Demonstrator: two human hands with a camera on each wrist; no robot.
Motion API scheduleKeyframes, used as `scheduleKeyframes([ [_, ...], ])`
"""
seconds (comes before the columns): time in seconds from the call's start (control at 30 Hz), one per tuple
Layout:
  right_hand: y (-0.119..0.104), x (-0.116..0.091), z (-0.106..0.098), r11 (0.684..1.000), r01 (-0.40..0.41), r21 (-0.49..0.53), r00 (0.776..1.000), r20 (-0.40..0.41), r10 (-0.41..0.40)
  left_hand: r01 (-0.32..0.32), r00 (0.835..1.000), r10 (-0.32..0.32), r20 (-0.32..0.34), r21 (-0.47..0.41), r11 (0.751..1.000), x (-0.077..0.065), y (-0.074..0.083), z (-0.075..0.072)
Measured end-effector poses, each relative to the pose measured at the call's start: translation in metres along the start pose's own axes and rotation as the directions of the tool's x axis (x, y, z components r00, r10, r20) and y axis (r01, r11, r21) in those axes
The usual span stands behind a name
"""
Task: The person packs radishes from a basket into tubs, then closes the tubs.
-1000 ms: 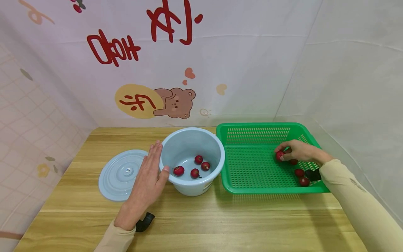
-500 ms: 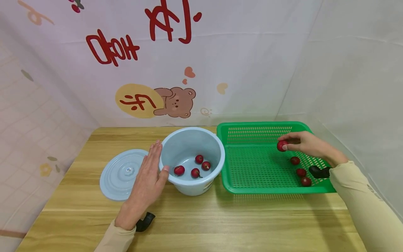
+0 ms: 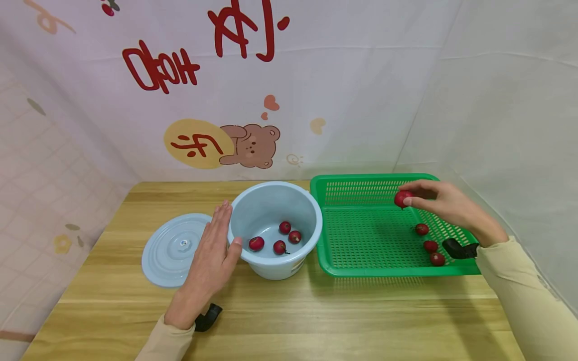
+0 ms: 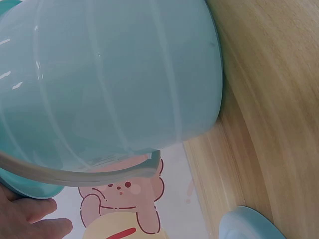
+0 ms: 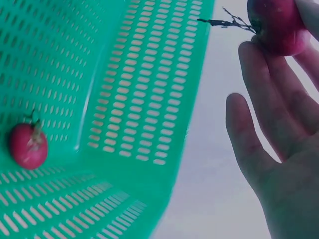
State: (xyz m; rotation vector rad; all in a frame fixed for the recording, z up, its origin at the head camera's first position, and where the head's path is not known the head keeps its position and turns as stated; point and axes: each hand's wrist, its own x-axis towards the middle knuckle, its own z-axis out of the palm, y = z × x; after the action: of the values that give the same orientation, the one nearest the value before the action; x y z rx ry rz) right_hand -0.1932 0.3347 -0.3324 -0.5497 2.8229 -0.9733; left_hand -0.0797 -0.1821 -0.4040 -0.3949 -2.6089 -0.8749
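A red radish (image 3: 403, 199) with a dark, withered stalk is pinched between the thumb and fingers of my right hand (image 3: 444, 203). That hand is raised over the far right part of the green basket (image 3: 356, 272). Below it, several more radishes lie along the basket's right side, one radish (image 5: 28, 146) showing in the right wrist view. With fingers straight, my left hand (image 3: 209, 260) rests against the near left side of the light blue bucket (image 3: 275, 271). Several radishes (image 3: 256, 244) are on the bucket's floor. The left wrist view shows the bucket's outer wall and handle (image 4: 99, 178).
A round blue lid (image 3: 169, 250) lies on the wooden table (image 3: 316, 321), left of the bucket and partly behind my left hand. The basket stands close against the bucket's right side. A printed cloth wall (image 3: 361, 100) closes off the back and sides.
My right hand has lifted the radish up from the basket floor, uncovering another radish beneath. My left hand and the bucket have stayed in place.
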Motion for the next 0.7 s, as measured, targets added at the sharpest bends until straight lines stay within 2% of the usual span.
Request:
scheduleKeyframes([
  [0.13,-0.014,-0.007,0.000,0.999,-0.044,-0.007,0.998,-0.044,0.044,0.004,1.000,-0.004,0.010,0.002,1.000,0.001,0.002,-0.001],
  [0.47,-0.041,-0.014,0.011,0.998,0.015,0.061,0.989,-0.149,-0.006,0.007,1.000,-0.007,0.023,0.014,1.000,0.004,0.002,-0.002],
  [0.7,-0.060,-0.016,0.019,0.997,0.014,0.075,0.983,-0.182,0.000,0.002,1.000,-0.003,0.020,0.024,1.000,0.004,0.000,-0.003],
])
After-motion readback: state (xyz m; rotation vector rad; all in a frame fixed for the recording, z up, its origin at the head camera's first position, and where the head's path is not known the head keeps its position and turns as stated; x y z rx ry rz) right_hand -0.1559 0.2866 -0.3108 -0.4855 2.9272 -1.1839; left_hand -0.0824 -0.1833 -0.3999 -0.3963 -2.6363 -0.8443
